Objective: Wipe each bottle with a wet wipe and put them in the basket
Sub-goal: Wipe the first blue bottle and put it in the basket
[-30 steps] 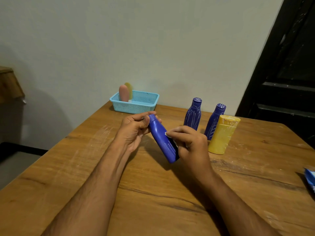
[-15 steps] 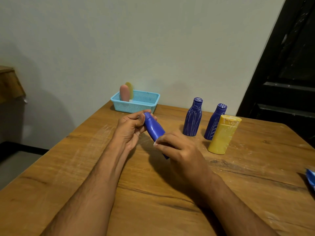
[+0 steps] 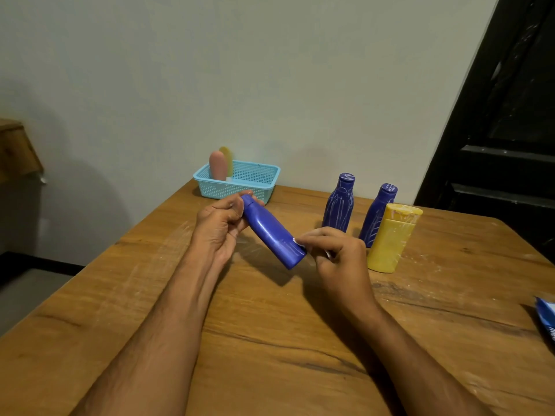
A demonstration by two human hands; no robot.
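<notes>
My left hand grips the cap end of a plain blue bottle, held tilted above the wooden table. My right hand is closed on a small white wet wipe, pressed against the bottle's lower end. Two more blue bottles and a yellow bottle stand upright to the right. A light blue basket sits at the table's far edge by the wall, with a pink bottle and a yellow bottle standing in its left end.
A blue wipe packet lies at the table's right edge, partly out of view. A dark door stands behind the table on the right. A wooden piece of furniture is at the far left.
My right hand slid the wipe up the bottle toward the cap, then back down to its lower end. My left hand kept hold of the cap end.
</notes>
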